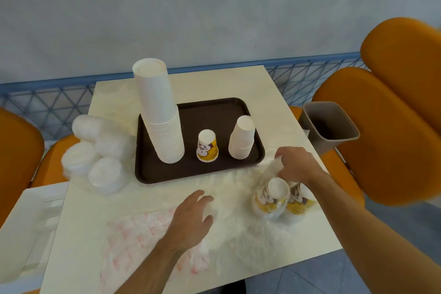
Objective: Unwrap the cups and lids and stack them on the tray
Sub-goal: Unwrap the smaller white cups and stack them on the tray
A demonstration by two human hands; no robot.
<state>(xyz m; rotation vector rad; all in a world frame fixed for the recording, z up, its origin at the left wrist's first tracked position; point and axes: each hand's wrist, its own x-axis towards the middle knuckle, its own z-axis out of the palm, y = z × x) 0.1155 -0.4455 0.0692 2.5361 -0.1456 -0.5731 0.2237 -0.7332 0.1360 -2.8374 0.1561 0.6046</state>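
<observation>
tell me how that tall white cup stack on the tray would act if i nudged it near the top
The tall stack of white cups would probably tip: it is high and narrow, already leaning, on the tray. Being paper cups, it is likely light, so a low push might slide it instead.

No readable txt, brand or nr anywhere. Printed cup [207, 147] on tray [214, 112] has yellow/brown graphic, too blurry to read. Same print on wrapped cups [274, 194] at table's right edge; pink marks on plastic wrap [143, 229] near front edge illegible.
</observation>
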